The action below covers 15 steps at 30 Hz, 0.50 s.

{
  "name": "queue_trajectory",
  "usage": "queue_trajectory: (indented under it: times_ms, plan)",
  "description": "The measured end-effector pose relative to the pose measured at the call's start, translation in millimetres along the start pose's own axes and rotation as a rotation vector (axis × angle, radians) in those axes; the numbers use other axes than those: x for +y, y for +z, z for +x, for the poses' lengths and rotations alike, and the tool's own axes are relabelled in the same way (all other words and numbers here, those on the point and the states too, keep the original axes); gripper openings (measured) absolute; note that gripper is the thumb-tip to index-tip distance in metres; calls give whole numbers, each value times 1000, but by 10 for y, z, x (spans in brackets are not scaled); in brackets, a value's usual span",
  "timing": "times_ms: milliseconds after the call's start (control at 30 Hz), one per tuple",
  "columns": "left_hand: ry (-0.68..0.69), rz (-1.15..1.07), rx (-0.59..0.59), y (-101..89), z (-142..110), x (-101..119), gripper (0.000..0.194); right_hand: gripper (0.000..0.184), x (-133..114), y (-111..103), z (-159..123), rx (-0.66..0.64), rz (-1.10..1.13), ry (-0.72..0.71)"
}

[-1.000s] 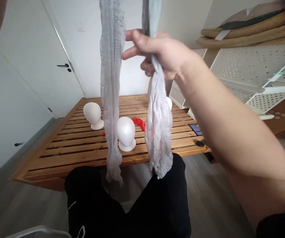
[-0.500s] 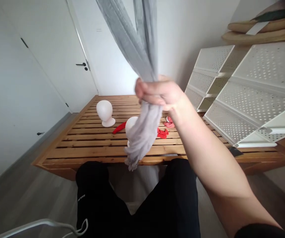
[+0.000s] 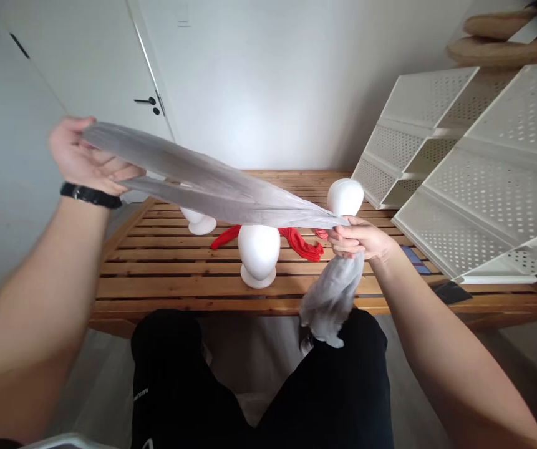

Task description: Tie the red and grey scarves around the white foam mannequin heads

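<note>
While we stretch the sheer grey tights out between our hands, our right hand is closed in a fist around them, and our left hand, a black wristband at its wrist, seems to pinch the two long legs at its fingers. The legs run as two flat bands from hand to hand, and a bunched remainder hangs below the right fist. With fabric this fine, we would hold it with the soft of the fingers, not the nails, and keep the pull even across both legs so that neither snags.

Below and between our hands, a white foam mannequin head stands on a slatted wooden bed base. A second head sits just past the right hand, and a third head is mostly hidden behind the stretched legs. Red fabric lies just beside the nearest head. Off to the right stand white perforated shelf panels. We cannot make out the dark flat object beyond the right forearm, nor exactly how the left fingers hold each leg.
</note>
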<state>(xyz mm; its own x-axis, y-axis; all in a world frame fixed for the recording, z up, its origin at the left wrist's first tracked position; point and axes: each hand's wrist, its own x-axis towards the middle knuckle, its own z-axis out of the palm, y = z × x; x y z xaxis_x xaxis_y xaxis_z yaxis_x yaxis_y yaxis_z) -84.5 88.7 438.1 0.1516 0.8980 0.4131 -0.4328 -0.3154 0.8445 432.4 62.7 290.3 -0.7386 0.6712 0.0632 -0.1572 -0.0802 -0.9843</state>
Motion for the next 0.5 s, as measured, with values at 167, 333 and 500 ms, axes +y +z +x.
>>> queue_trajectory:
  times_ms: [167, 333, 500]
  plan:
    - [-123, -231, -6, -615, 61, -656, 58, 38, 235, -625, 189, 297, 69, 37]
    - [-266, -260, 17, -824, 515, -1269, 39, 31, 550, -1027, 897, 496, 236, 37]
    - [-385, -276, 96, -997, 938, -2027, 23, 27, 993, -1289, 1609, 700, 263, 143]
